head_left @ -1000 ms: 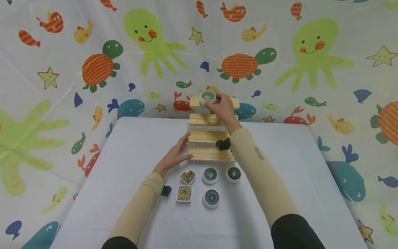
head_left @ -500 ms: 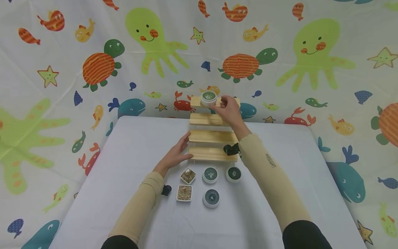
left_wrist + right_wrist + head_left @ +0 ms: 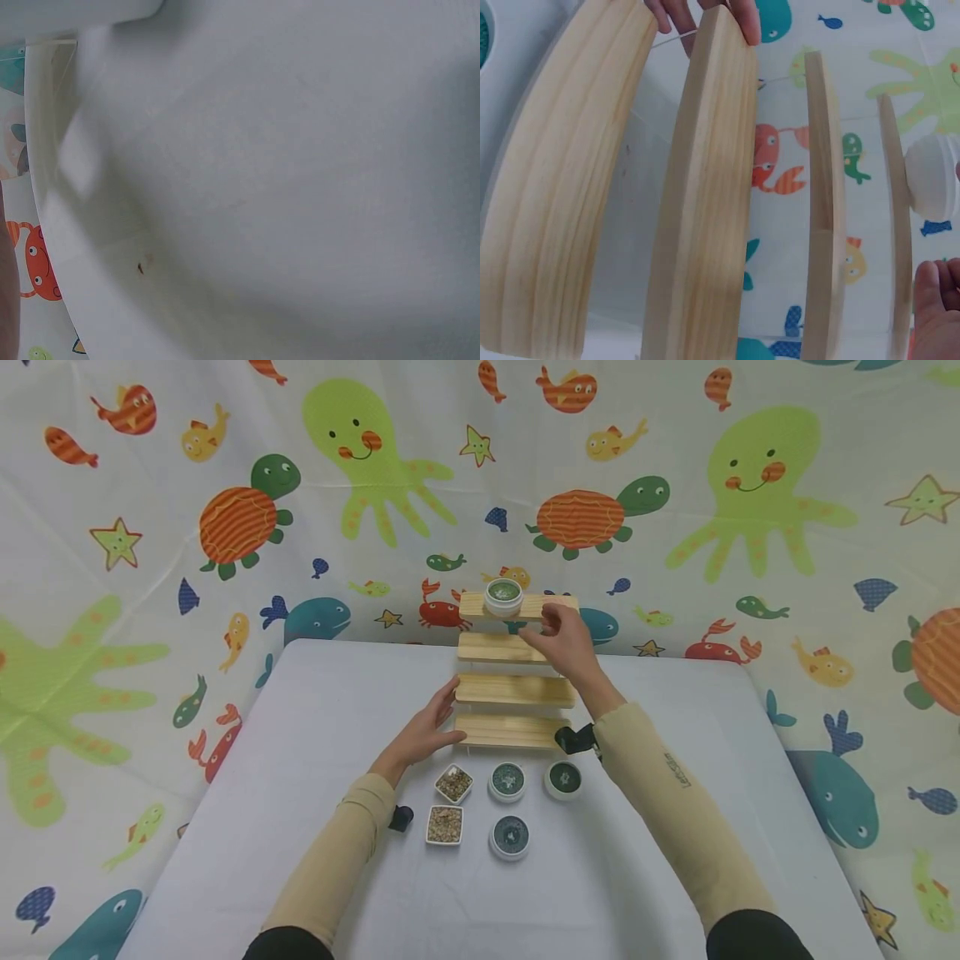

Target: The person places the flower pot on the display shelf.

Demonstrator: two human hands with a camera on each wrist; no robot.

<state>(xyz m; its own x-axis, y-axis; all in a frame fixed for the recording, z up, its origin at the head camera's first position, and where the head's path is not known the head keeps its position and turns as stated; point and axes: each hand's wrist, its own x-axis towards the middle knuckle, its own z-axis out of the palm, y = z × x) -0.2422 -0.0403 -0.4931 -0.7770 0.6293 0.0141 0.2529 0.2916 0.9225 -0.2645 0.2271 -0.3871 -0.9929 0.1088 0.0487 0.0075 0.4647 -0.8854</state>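
A tiered wooden stand (image 3: 513, 691) with slatted steps rises at the back of the table. On its top step sits a round white jar (image 3: 503, 597) with a green face, left of centre; its white side (image 3: 930, 176) shows in the right wrist view. My right hand (image 3: 567, 639) hovers just right of and below this jar, fingers loosely bent, holding nothing. At the stand's left side my left hand (image 3: 422, 732) grips the ends of the lower two steps, thumb at the lowest one. Its fingers (image 3: 746, 19) curl around a step's end in the right wrist view.
In front of the stand are three more round jars (image 3: 507, 782) with dark green faces. Left of them stand two square white dishes (image 3: 445, 826) of brownish grains. A sea-animal printed cloth (image 3: 465, 468) hangs behind the white table (image 3: 337, 685).
My right hand has let go of the jar on the top step and drawn back to the right and down. The jar stays there; my left hand has not moved.
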